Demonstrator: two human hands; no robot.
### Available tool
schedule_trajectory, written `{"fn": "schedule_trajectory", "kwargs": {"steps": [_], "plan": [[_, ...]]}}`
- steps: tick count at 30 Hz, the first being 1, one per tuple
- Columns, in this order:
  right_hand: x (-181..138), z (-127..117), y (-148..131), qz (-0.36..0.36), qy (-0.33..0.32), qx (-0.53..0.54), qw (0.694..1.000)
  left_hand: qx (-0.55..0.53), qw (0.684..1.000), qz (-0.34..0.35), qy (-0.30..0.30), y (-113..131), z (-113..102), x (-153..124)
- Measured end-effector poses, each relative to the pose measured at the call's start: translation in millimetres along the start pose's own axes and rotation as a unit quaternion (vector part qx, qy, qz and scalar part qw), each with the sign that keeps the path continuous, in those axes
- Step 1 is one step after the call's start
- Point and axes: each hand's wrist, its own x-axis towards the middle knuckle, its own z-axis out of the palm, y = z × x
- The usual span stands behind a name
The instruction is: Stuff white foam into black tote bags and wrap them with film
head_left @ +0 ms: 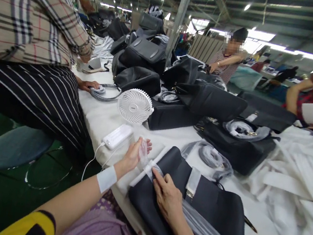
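A black handbag point(214, 204) lies flat on the white-covered table in front of me. A strip of clear plastic film point(213, 230) runs across it, passing beneath my right wrist. My left hand point(133, 156) is past the bag's left edge, its fingers closed around a loose end of film point(143, 153). My right hand point(167, 193) rests on the bag; its index finger reaches out and presses the film near a white-wrapped edge point(149, 167), while the other fingers bend loosely. White padding covers the bag's front clasp point(193, 182).
A white fan point(135, 105) and a white power bank point(117, 137) with cable stand beyond my left hand. Black bags point(211, 102) pile up behind. Wrapped straps point(212, 157) and white wrapping sheets point(291, 181) lie rightward. Co-workers stand around; a stool point(18, 148) is at left.
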Motion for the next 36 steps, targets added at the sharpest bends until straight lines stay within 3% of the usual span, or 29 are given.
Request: {"fn": "schedule_trajectory", "kwargs": {"steps": [3,8,13,21,28,36], "plan": [[1.0,-2.3,-2.9,0.007,-0.018,-0.029,0.999,-0.043,0.998,-0.016,-0.042,13.2,13.4,5.6],[9.2,-10.3,-10.2,0.018,-0.074,-0.093,0.993,-0.157,0.984,0.059,-0.064,30.3,34.3,-15.4],[20.6,-17.2,-16.2,-0.003,-0.114,-0.125,0.986,-0.146,0.984,0.083,-0.067,26.1,52.7,-38.7],[31.1,-23.8,-23.4,-0.015,-0.136,-0.116,0.984,-0.101,0.984,0.115,-0.092,20.3,48.4,-44.9],[30.3,-24.4,-15.0,0.002,-0.139,-0.07,0.988,-0.026,0.983,0.097,-0.154,-3.3,58.0,-56.3],[23.2,-19.0,-9.7,0.093,-0.113,0.044,0.988,-0.032,0.979,0.069,-0.187,-16.1,57.6,-64.5]]}}
